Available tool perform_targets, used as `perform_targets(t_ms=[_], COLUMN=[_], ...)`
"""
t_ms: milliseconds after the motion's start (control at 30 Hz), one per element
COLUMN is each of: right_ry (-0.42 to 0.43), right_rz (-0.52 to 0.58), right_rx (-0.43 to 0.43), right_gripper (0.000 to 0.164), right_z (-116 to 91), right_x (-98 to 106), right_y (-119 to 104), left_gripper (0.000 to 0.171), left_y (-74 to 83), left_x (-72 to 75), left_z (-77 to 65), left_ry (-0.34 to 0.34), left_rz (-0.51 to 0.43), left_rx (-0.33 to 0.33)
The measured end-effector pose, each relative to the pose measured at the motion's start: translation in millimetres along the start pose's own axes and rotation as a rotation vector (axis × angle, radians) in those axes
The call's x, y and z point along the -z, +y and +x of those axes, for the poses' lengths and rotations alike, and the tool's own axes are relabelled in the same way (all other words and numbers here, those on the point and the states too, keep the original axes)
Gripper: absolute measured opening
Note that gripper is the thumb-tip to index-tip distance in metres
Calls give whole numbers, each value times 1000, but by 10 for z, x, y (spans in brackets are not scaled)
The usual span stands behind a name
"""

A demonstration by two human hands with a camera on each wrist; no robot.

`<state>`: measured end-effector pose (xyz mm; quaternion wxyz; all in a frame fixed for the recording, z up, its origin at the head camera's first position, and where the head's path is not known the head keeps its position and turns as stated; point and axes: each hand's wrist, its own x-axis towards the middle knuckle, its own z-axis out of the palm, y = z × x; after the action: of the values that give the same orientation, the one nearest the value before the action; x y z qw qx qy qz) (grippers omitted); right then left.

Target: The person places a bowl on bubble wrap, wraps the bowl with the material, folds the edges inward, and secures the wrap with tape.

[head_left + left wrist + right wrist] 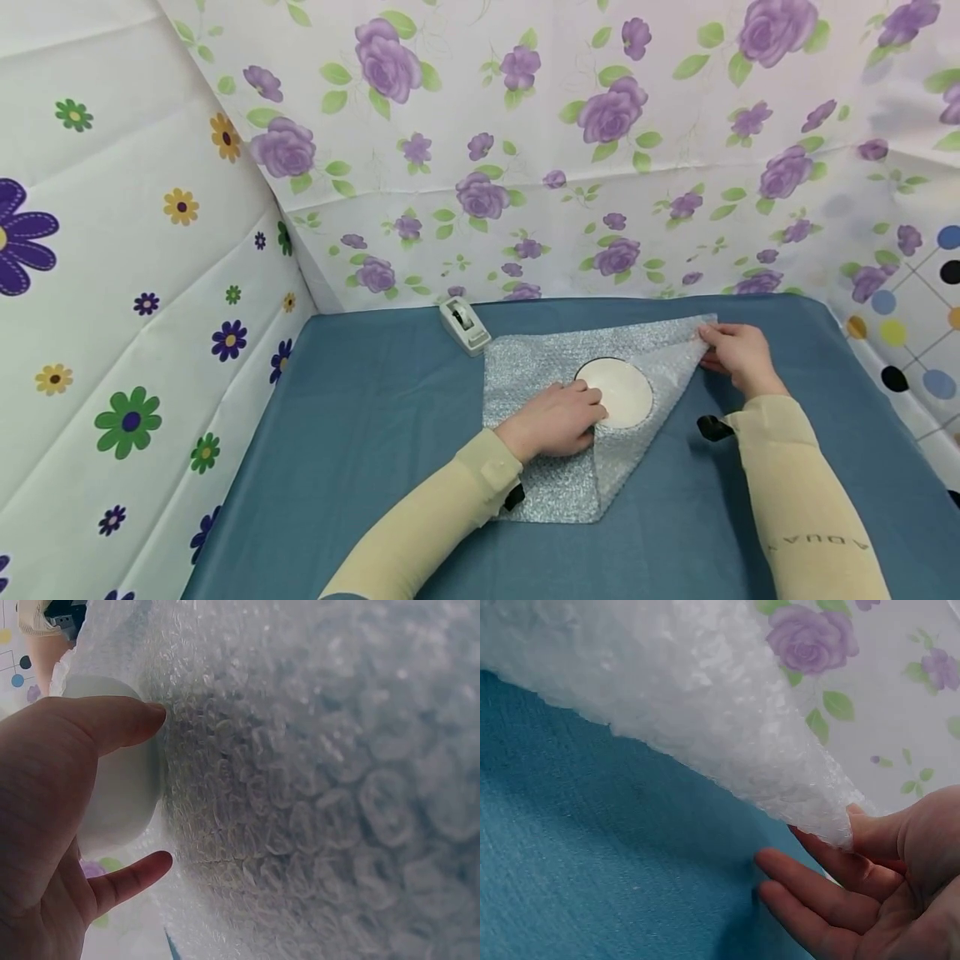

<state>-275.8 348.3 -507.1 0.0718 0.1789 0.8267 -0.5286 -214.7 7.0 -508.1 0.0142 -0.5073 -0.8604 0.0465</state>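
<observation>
A white round dish with a thin dark line at its upper edge lies on a sheet of bubble wrap. My left hand grips the dish's near left side; in the left wrist view the thumb lies along the smooth white side of the dish, close over the bubbles. At the far right corner, my right hand pinches the bubble wrap between thumb and forefinger, its other fingers loose below. That corner is lifted, and the right part of the sheet slants up beside the dish.
A white tape dispenser stands beyond the sheet's far left corner. Blue cloth covers the table. Flower-printed curtains hang along the back and the left side, with a dotted one at the right.
</observation>
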Motion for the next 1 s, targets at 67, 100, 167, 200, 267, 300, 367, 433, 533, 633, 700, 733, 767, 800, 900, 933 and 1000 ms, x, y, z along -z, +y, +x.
perform_targets(t_ms=[67, 100, 167, 200, 267, 300, 367, 433, 533, 633, 700, 733, 767, 800, 900, 933, 1000], right_ry=[13, 23, 42, 48, 59, 64, 69, 70, 75, 83, 91, 95, 99, 100, 109, 110, 107], right_rz=[-58, -87, -132, -141, -147, -147, -132, -105, -77, -62, -62, -61, -61, -57, -77, -85, -105], right_rx=[24, 37, 61, 70, 84, 89, 101, 117, 144, 159, 164, 165, 166, 167, 167, 169, 173], right_gripper=[68, 69, 71, 72, 74, 75, 75, 75, 74, 73, 74, 75, 75, 76, 77, 77, 75], right_z=[-16, -27, -56, -72, -113, -138, -196, -265, -371, -484, -555, -591, -627, -658, -743, -771, -817], right_x=[12, 17, 25, 28, 29, 27, 21, 11, -7, -29, -51, -64, -77, -89, -122, -132, -148], right_y=[-18, -29, -57, -72, -105, -122, -160, -203, -269, -340, -391, -416, -440, -462, -498, -502, -495], left_gripper=[19, 19, 18, 19, 19, 19, 20, 20, 20, 19, 19, 19, 19, 19, 19, 19, 19], left_y=[1, 1, 3, 5, 9, 9, 13, 15, 16, 11, 5, 2, -1, -4, -8, -7, -1], left_x=[1, 0, 0, 1, 5, 6, 11, 15, 8, 7, 5, 3, 6, 5, -7, -9, -20], left_z=[2, 5, 10, 11, 12, 12, 9, 5, 3, 5, 11, 14, 16, 18, 27, 28, 28], left_ry=[-1, -1, -3, -6, -12, -15, -20, -22, -20, -17, -17, -17, -18, -18, -21, -22, -26], left_rz=[-4, -7, -11, -13, -17, -18, -22, -24, -27, -28, -28, -27, -26, -26, -23, -24, -30], left_rx=[0, 2, 8, 11, 21, 24, 28, 29, 25, 20, 19, 20, 21, 22, 23, 23, 21])
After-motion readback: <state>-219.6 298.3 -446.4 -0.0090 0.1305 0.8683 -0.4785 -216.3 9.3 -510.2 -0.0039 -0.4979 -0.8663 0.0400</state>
